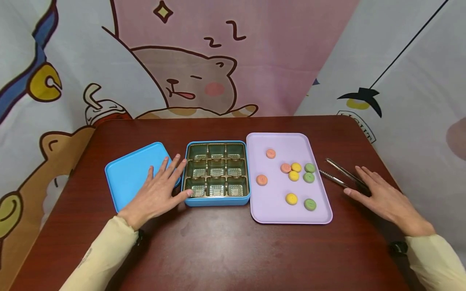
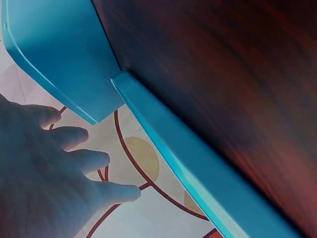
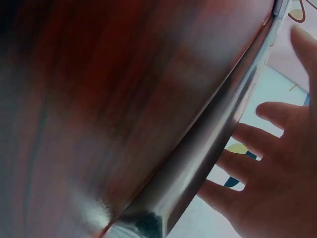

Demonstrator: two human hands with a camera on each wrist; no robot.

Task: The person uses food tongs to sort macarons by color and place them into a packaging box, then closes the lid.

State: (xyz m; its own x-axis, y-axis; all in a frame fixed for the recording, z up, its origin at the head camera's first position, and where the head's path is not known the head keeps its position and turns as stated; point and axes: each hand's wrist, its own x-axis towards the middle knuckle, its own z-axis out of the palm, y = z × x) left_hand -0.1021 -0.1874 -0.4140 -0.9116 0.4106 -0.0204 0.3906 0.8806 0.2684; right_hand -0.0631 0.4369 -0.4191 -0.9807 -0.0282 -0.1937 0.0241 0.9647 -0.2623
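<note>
Left hand (image 1: 158, 197) and right hand (image 1: 389, 202) spread, gripping nothing
Pinching the tongs (image 1: 346, 172) midway with a light squeeze should keep the round pieces (image 1: 293, 176) from skidding

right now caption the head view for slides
Left hand by a blue box, right hand by metal tongs, coloured discs on a lilac tray between.

Tabletop setup, room type unclear: you have a dk. wood-look table (image 1: 218, 250) below your L hand (image 1: 156, 197) & R hand (image 1: 387, 202), cartoon-print backdrop (image 1: 269, 60) beyond both.
</note>
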